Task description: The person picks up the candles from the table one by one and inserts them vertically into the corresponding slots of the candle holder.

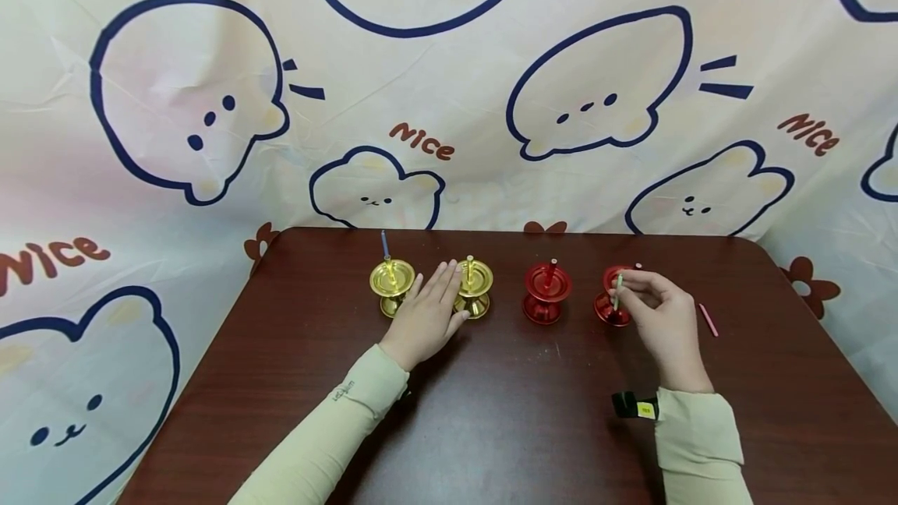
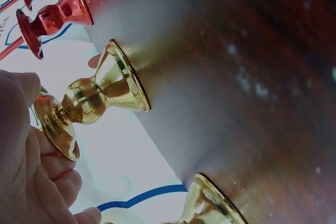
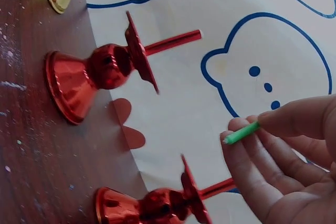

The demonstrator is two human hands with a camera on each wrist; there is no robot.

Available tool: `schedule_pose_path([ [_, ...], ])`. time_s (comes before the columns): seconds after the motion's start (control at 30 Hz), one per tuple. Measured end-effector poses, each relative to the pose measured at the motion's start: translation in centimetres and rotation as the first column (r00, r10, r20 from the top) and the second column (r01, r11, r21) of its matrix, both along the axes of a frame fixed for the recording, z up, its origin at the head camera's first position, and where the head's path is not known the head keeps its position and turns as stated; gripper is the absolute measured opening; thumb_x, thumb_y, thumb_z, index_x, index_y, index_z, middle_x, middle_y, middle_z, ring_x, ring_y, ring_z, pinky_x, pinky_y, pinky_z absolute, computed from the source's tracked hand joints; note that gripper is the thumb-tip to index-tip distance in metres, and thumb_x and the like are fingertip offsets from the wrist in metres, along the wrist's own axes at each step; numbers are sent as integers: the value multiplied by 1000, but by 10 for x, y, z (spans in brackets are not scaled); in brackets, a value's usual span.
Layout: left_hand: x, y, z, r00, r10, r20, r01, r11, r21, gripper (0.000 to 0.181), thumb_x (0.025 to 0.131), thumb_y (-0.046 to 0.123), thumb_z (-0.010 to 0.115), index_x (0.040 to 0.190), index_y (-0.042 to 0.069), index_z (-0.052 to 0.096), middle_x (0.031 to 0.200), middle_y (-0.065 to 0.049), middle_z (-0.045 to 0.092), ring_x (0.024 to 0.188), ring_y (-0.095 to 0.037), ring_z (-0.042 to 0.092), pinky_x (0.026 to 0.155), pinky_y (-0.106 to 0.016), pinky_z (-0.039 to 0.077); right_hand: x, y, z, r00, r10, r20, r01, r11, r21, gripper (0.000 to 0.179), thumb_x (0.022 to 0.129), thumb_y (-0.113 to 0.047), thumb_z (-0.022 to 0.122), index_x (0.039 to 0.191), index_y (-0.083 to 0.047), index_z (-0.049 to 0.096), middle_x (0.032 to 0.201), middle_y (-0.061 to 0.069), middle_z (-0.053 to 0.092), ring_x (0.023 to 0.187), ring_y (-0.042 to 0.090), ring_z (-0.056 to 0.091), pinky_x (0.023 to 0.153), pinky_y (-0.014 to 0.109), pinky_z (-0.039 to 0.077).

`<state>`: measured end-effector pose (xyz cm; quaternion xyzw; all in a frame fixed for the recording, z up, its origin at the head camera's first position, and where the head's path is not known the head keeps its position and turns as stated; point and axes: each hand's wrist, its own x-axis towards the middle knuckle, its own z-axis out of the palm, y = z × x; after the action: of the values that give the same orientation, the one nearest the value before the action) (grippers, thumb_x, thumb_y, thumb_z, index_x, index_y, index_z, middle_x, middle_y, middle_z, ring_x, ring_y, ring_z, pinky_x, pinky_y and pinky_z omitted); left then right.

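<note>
My left hand (image 1: pixel 429 314) holds the second gold candle holder (image 2: pixel 86 100) by its dish, with the thumb on one side and the fingers on the other. Beside it, the first gold candle holder (image 1: pixel 391 279) has a slim blue candle (image 1: pixel 385 244) upright on its stem. My right hand (image 1: pixel 665 318) pinches a small green candle (image 3: pixel 241 133) between thumb and fingers. That candle is in front of the far-right red candle holder (image 1: pixel 610 310), apart from its stem. Another red candle holder (image 3: pixel 107 66) stands to its left, a bare red tube rising from its dish.
A pink candle (image 1: pixel 708 319) lies on the dark wooden table (image 1: pixel 533 419), right of my right hand. Cloth printed with cartoon bears (image 1: pixel 379 189) hangs behind the table. Pale specks dot the tabletop near the red holders.
</note>
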<state>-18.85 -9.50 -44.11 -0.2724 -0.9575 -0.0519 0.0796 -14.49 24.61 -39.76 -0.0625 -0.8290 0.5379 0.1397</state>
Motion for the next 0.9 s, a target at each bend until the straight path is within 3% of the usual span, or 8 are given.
schedule_pose_path([
  [0.5, 3, 0, 7, 1000, -11, 11, 11, 1000, 1, 70, 107, 41, 49, 158, -1, 28, 165, -16, 26, 153, -29, 25, 120, -55, 24, -3, -23, -9, 991, -11, -135, 9, 1000, -20, 25, 99, -15, 67, 123, -6, 71, 110, 16, 73, 90, 1, 70, 77, 12, 53],
  [0.9, 1, 1, 8, 999, -11, 35, 10, 1000, 25, 69, 106, 39, 52, 158, -1, 29, 164, -17, 27, 153, -30, 24, 120, -55, 23, -8, -44, -11, 979, 98, -180, -96, 995, 16, 23, 98, -11, 68, 120, -5, 72, 106, 14, 75, 88, 1, 68, 77, 12, 53],
])
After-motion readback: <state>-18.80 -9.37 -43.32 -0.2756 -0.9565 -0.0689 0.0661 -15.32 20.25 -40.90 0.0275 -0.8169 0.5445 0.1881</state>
